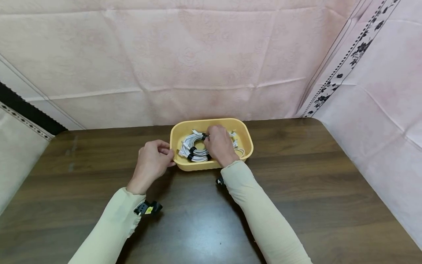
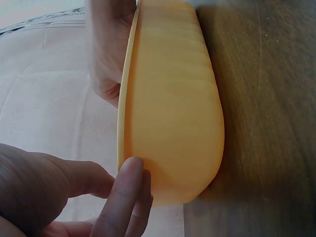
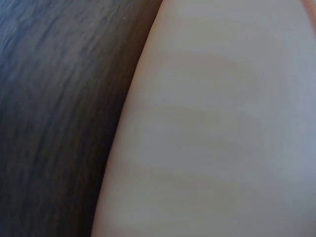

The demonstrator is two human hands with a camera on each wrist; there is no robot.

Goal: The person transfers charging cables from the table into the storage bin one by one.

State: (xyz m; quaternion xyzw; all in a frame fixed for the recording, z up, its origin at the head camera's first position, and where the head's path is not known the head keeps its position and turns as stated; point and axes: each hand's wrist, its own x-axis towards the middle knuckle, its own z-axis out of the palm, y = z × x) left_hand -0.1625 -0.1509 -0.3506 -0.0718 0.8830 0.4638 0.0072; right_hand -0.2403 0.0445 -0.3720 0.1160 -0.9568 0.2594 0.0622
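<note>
A yellow plastic basket [image 1: 213, 166] stands near the table's back edge, with several coiled white cables [image 1: 194, 146] bound by black straps inside. At its left end my left hand [image 1: 153, 161] pinches the rim; in the left wrist view its fingers [image 2: 123, 190] lie against the outer wall. My right hand [image 1: 221, 145] reaches down into the basket, its bent fingers gripping a cable coil near a black strap. The fingertips are largely hidden from above. The right wrist view has only the blurred basket wall [image 3: 197, 128] and no hand.
Under the basket is a dark brown wood-grain table [image 1: 296, 183]. A pale pink patterned cloth [image 1: 197, 55] hangs behind it, and another cloth [image 1: 389, 102] hangs at the right. Dark camera straps [image 1: 147, 208] sit at the wrists, below cream sleeves.
</note>
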